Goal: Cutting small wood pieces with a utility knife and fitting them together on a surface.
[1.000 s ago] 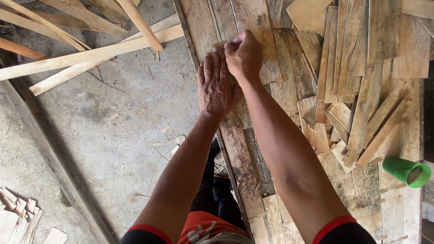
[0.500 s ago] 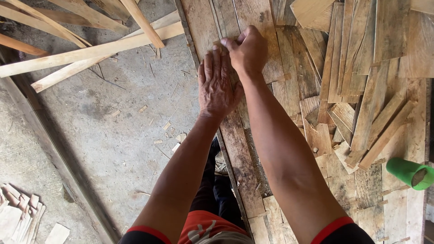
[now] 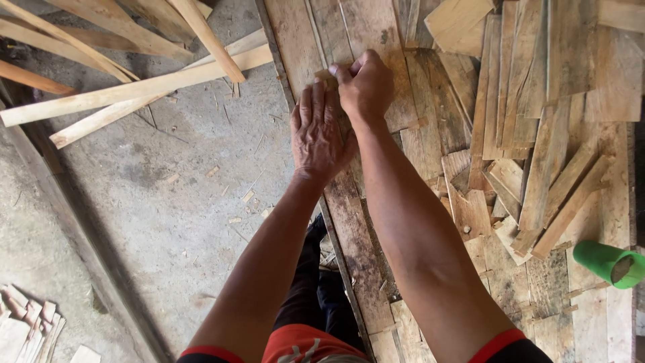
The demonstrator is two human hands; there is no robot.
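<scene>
My left hand [image 3: 321, 131] lies flat, palm down, on a long wooden plank [image 3: 356, 228] of the bench top, fingers together and pointing away from me. My right hand [image 3: 366, 84] is just beyond it, closed into a fist, with the thumb and fingers pinching a small pale wood piece [image 3: 326, 76] at the left hand's fingertips. The two hands touch. What the right fist holds is mostly hidden by its fingers.
Thin wood slats and offcuts [image 3: 531, 148] are heaped on the bench to the right. A green cylindrical object [image 3: 605, 263] lies at the right edge. Long pale wooden strips [image 3: 134, 87] lie across the concrete floor at upper left. Small wood pieces [image 3: 30, 326] are stacked at lower left.
Both hands have stayed together on the plank; the right fist has shifted slightly downward in the view and the left hand remains pressed flat.
</scene>
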